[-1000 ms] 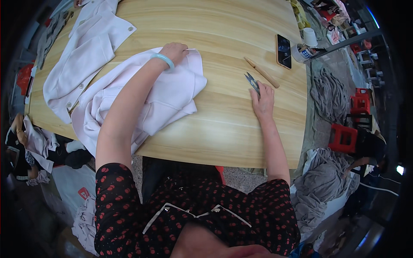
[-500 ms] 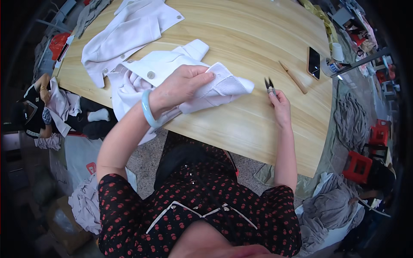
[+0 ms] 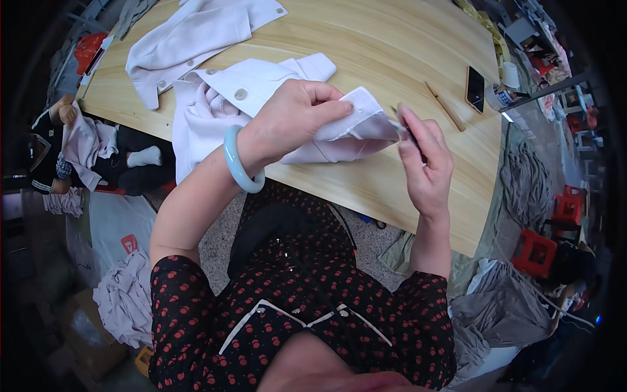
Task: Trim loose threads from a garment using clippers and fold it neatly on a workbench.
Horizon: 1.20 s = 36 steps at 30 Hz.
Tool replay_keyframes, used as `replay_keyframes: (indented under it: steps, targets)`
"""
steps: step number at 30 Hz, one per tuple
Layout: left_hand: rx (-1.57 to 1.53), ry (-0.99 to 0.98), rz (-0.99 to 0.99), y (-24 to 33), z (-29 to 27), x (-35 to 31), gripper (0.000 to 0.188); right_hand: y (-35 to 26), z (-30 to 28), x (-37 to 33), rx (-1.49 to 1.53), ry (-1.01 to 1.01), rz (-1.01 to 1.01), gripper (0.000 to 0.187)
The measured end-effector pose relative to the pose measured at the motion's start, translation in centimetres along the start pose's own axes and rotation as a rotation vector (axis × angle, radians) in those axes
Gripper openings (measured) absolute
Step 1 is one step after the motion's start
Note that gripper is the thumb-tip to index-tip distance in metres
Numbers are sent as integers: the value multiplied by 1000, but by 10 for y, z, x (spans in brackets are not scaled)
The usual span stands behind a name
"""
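A pale pinkish-white garment (image 3: 258, 72) with round metallic buttons lies bunched over the near side of the table. My left hand (image 3: 290, 121) is closed on it, thumb on top, holding up one seamed corner. At the free edge of that corner is my right hand (image 3: 428, 166), closed on a pair of thread snips (image 3: 421, 155). The snips' dark body shows between thumb and fingers; their blades are blurred beside the cloth, and I cannot tell whether they touch it.
Another pale buttoned garment (image 3: 189, 42) lies farther left on the wooden table (image 3: 385, 49). On the right are a wooden-handled tool (image 3: 445, 108), a phone (image 3: 475, 89) and a white cup (image 3: 510, 75). A person with pale cloth (image 3: 88, 147) sits at left; red stools (image 3: 537, 251) stand at right.
My right hand has moved up and left with the snips to the garment's edge. My left hand has carried the corner slightly right and turned its edge up.
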State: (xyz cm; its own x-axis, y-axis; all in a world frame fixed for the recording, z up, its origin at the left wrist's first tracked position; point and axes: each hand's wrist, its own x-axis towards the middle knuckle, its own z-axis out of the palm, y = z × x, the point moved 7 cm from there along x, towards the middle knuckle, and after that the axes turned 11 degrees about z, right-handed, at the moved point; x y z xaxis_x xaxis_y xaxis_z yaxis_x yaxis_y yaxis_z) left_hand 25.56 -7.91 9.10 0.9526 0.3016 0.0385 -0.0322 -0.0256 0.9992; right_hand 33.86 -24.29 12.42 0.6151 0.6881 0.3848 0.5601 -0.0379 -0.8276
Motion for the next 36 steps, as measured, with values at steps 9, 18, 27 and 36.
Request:
replay_keyframes:
  steps: [9, 18, 27, 36]
  targets:
    - [-83, -13, 37, -13, 19, 5, 24, 16, 9, -2, -262, 35, -71, 42]
    - [-309, 5, -120, -28, 27, 11, 27, 26, 7, 5, -310, 2, -80, 31]
    - [-381, 23, -172, -38, 27, 14, 27, 33, 0, 10, -289, -1, -77, 33]
    - [-305, 36, -140, -39, 26, 15, 25, 29, 6, 6, -386, 8, -146, 24]
